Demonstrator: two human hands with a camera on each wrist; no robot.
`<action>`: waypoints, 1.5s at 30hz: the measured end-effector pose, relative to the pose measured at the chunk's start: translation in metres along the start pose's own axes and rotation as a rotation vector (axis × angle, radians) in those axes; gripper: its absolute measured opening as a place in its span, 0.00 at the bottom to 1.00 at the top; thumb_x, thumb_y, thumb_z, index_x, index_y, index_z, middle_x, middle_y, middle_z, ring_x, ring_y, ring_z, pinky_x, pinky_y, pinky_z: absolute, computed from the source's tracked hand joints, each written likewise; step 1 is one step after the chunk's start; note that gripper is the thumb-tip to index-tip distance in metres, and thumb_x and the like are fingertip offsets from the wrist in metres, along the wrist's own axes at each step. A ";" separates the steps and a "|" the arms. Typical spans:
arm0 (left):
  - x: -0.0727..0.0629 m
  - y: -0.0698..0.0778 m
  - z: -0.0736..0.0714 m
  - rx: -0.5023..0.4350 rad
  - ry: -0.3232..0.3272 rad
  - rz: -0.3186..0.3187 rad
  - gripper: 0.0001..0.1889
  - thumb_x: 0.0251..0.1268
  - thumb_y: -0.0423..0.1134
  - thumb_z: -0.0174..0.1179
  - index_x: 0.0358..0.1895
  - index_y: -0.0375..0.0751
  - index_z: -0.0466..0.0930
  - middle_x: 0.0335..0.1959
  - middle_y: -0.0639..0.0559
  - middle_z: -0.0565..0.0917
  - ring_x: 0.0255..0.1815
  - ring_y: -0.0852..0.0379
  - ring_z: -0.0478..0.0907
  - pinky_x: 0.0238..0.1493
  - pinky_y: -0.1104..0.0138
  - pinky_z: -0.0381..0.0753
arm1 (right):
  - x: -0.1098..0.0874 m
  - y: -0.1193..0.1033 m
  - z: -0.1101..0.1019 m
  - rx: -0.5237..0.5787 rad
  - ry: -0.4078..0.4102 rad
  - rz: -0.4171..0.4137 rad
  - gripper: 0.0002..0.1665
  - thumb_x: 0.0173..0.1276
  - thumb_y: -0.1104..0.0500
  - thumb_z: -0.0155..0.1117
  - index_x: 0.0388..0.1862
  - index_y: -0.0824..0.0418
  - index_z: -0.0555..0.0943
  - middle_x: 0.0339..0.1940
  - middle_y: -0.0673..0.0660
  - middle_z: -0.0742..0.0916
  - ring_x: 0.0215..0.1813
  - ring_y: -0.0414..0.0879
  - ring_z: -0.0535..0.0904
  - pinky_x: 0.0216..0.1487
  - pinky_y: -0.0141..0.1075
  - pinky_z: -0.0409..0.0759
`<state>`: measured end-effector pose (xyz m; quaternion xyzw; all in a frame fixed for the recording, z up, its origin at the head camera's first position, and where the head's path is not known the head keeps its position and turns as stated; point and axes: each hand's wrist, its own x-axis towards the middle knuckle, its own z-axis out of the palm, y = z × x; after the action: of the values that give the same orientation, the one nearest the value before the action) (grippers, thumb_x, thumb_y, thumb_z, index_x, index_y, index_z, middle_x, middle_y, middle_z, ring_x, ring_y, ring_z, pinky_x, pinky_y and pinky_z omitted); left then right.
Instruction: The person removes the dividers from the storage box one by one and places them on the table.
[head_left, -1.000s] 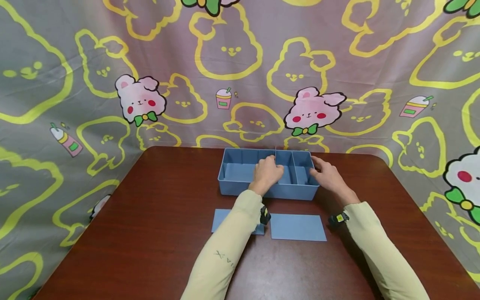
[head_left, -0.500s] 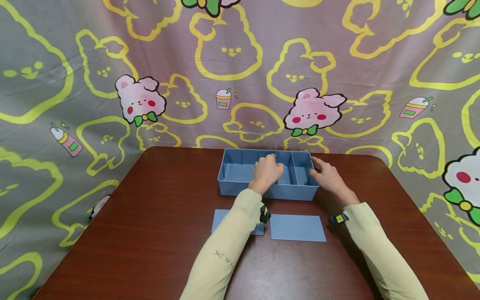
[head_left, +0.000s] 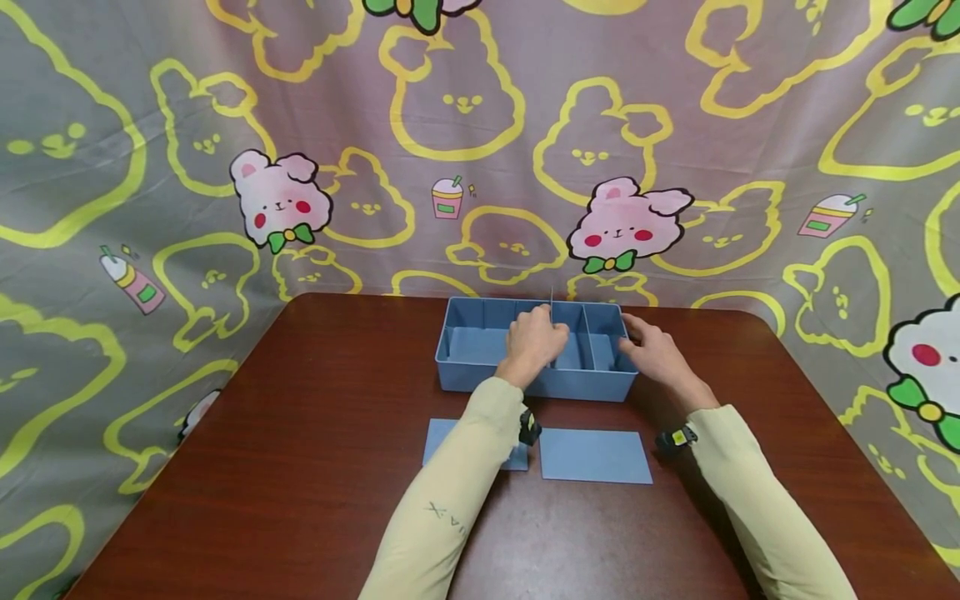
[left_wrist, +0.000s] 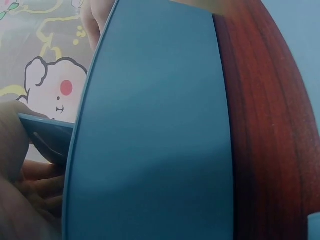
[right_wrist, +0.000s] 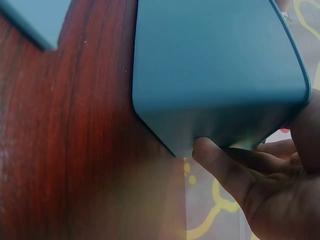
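Observation:
A long blue divider box stands near the back of the table. My left hand reaches into it and pinches a thin upright divider, whose top corner sticks up above the back rim. In the left wrist view the divider shows between thumb and fingers, behind the box's front wall; its lower part is hidden. My right hand holds the box's right end, fingers at the rim. The right wrist view shows its thumb against the outer end wall. Another divider stands inside, toward the right.
Two flat blue panels lie on the table in front of the box: the right panel shows whole, the left panel is partly under my left forearm. A patterned curtain hangs right behind the brown table.
The pinched divider's top corner has risen slightly above the back rim, and my left fingers have lifted a little with it. The right hand and the box look the same.

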<state>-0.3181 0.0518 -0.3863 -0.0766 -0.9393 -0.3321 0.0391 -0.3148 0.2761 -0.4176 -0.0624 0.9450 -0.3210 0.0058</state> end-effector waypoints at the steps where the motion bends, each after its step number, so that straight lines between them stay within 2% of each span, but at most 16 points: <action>1: 0.000 0.000 0.000 -0.001 0.001 0.003 0.27 0.69 0.42 0.49 0.71 0.44 0.69 0.06 0.54 0.66 0.05 0.59 0.53 0.10 0.66 0.53 | 0.000 0.000 0.000 0.001 -0.001 0.001 0.36 0.75 0.55 0.48 0.79 0.63 0.54 0.73 0.72 0.68 0.69 0.68 0.70 0.64 0.62 0.69; 14: 0.000 0.001 -0.004 0.029 0.010 0.055 0.26 0.67 0.39 0.48 0.68 0.40 0.71 0.05 0.53 0.66 0.04 0.58 0.53 0.09 0.66 0.50 | 0.001 -0.002 -0.001 0.007 -0.002 0.008 0.36 0.75 0.56 0.48 0.78 0.64 0.54 0.73 0.72 0.68 0.68 0.68 0.71 0.64 0.62 0.70; 17: 0.001 0.002 -0.005 0.034 0.012 0.060 0.24 0.68 0.39 0.48 0.66 0.39 0.73 0.05 0.53 0.66 0.05 0.58 0.55 0.10 0.66 0.52 | 0.001 -0.001 -0.001 0.008 0.001 0.000 0.36 0.75 0.56 0.48 0.78 0.64 0.54 0.73 0.72 0.68 0.68 0.68 0.71 0.64 0.62 0.70; 22: 0.000 0.004 -0.008 0.040 0.029 0.059 0.12 0.68 0.40 0.49 0.47 0.40 0.78 0.09 0.53 0.70 0.07 0.56 0.63 0.13 0.65 0.59 | 0.001 0.000 -0.001 0.001 0.005 -0.013 0.36 0.75 0.56 0.48 0.78 0.64 0.54 0.73 0.72 0.68 0.68 0.68 0.71 0.63 0.62 0.71; 24: -0.001 0.005 -0.010 0.042 0.041 0.057 0.08 0.68 0.40 0.49 0.40 0.42 0.76 0.10 0.52 0.69 0.08 0.56 0.62 0.14 0.65 0.58 | 0.001 0.000 0.000 -0.003 0.009 -0.017 0.36 0.75 0.56 0.49 0.78 0.64 0.54 0.72 0.72 0.69 0.67 0.68 0.71 0.63 0.61 0.72; 26: -0.001 0.007 -0.012 0.049 0.057 0.060 0.07 0.67 0.40 0.50 0.37 0.43 0.75 0.12 0.52 0.67 0.10 0.56 0.60 0.15 0.65 0.58 | 0.001 0.001 0.001 -0.004 0.013 -0.021 0.36 0.75 0.56 0.49 0.78 0.64 0.55 0.72 0.72 0.69 0.67 0.68 0.72 0.62 0.61 0.72; 28: -0.001 0.008 -0.013 0.052 0.071 0.063 0.08 0.66 0.40 0.50 0.39 0.43 0.77 0.13 0.52 0.67 0.12 0.56 0.60 0.16 0.65 0.58 | 0.001 0.001 0.001 -0.004 0.014 -0.023 0.36 0.75 0.56 0.49 0.78 0.64 0.55 0.72 0.72 0.69 0.67 0.68 0.72 0.62 0.61 0.72; 33: -0.002 0.012 -0.016 0.038 0.087 0.046 0.17 0.66 0.41 0.50 0.54 0.41 0.78 0.12 0.52 0.68 0.13 0.54 0.63 0.18 0.64 0.62 | 0.001 0.000 0.001 -0.003 0.005 -0.011 0.36 0.76 0.56 0.49 0.78 0.63 0.54 0.72 0.72 0.70 0.67 0.68 0.72 0.63 0.61 0.72; 39: -0.003 0.014 -0.021 0.020 0.119 0.059 0.22 0.65 0.40 0.50 0.62 0.42 0.76 0.09 0.54 0.65 0.11 0.56 0.59 0.17 0.64 0.60 | 0.001 -0.001 0.000 -0.003 0.003 0.003 0.36 0.75 0.56 0.48 0.79 0.63 0.54 0.72 0.72 0.69 0.68 0.68 0.71 0.64 0.62 0.70; 43: -0.005 0.015 -0.026 0.007 0.128 0.078 0.25 0.65 0.40 0.50 0.65 0.41 0.74 0.12 0.50 0.72 0.11 0.56 0.59 0.18 0.64 0.61 | 0.001 -0.001 0.001 -0.005 0.006 0.000 0.36 0.75 0.56 0.48 0.78 0.63 0.54 0.72 0.72 0.69 0.68 0.68 0.71 0.64 0.62 0.71; 45: -0.005 0.016 -0.029 0.012 0.150 0.088 0.25 0.64 0.40 0.51 0.65 0.42 0.75 0.19 0.47 0.80 0.13 0.56 0.62 0.20 0.64 0.65 | 0.001 -0.001 0.001 -0.005 0.009 -0.006 0.36 0.75 0.57 0.48 0.78 0.64 0.54 0.71 0.73 0.70 0.67 0.68 0.72 0.63 0.62 0.71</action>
<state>-0.3094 0.0452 -0.3550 -0.0923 -0.9314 -0.3294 0.1244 -0.3152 0.2748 -0.4174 -0.0640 0.9457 -0.3187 0.0005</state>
